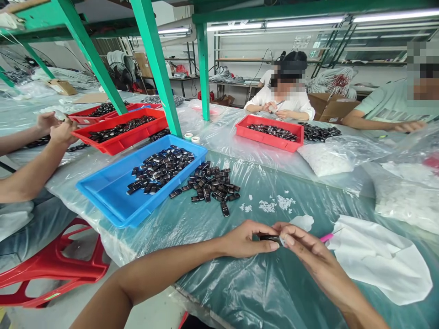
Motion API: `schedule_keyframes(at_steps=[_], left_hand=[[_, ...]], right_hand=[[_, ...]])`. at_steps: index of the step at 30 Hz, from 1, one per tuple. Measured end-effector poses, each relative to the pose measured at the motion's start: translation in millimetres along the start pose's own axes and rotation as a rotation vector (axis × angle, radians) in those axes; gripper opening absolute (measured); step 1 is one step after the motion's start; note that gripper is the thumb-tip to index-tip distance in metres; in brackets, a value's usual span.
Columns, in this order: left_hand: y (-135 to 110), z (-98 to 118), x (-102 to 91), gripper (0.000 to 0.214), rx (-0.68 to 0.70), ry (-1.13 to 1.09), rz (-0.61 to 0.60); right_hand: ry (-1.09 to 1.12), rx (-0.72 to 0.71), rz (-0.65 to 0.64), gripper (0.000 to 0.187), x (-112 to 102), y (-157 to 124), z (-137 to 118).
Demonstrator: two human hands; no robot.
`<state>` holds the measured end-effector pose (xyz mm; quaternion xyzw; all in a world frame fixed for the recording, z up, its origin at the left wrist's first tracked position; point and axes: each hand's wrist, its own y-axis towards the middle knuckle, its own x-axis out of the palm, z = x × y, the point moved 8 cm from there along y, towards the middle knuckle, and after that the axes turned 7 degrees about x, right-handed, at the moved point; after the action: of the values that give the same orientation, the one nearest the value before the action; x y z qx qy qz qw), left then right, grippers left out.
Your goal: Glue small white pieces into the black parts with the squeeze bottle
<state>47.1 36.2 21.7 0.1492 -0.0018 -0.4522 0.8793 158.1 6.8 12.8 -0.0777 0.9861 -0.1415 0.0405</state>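
Observation:
Between the thumb and fingers of my left hand [248, 240] is a small black plastic piece [269, 238] with a pale end. My right hand [303, 244] pinches that pale end, so both hands meet on the same piece above the plastic-covered table. Fingers hide part of it. Beyond my hands lies a loose heap of similar black pieces [214, 185], beside a blue tray [103, 210] that holds many more. Small white bits [267, 206] lie in little groups nearer to me. A pink-handled tool [326, 237] lies just right of my right hand, partly hidden.
A white cloth [380, 260] lies at the right, with bags of white parts [404, 201] behind it. Red trays [270, 139] of black pieces stand further back. Green posts [157, 68] rise from the table. Co-workers sit opposite, and another's hands [56, 128] work at left.

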Motion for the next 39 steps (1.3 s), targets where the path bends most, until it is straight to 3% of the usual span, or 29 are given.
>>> schedule_keyframes(at_steps=[8,13,18,24,26,28,31,36,39], left_hand=[[0.4,-2.7,-2.3,0.032,0.012,0.023,0.040],[-0.2,-1.7,-4.2,0.034,0.046,0.028,0.062],[0.6,2.7,-8.0,0.034,0.037,0.163,0.061],[6.8,18.3,-12.5,0.032,-0.002,0.363,0.022],[7.0,28.1,-21.6,0.033,-0.022,0.380,0.033],[3.0,41.3,-43.9,0.035,-0.042,0.390,0.133],[-17.7,65.8,-97.5,0.039,-0.070,0.463,0.384],[-86.2,109.9,-199.8,0.046,-0.060,0.744,0.776],[-131.7,122.5,-247.2,0.044,-0.223,1.110,0.947]], right_hand=[[0.329,0.003,0.022,0.029,12.0,6.5,13.2],[0.412,-0.012,0.065,0.021,14.6,12.8,23.2],[0.314,-0.086,0.099,0.018,15.4,14.5,21.4],[-0.063,-0.240,0.474,0.031,-2.5,-5.7,-7.0],[-0.100,-0.283,0.524,0.032,-4.7,-13.4,-17.4],[-0.113,-0.280,0.521,0.031,-6.6,-17.0,-22.8],[-0.155,-0.247,0.518,0.030,-13.5,-18.8,-25.8],[-0.344,-0.321,0.533,0.024,-23.7,-23.7,-34.6],[-0.406,-0.297,0.606,0.023,-34.5,-25.9,-29.8]])
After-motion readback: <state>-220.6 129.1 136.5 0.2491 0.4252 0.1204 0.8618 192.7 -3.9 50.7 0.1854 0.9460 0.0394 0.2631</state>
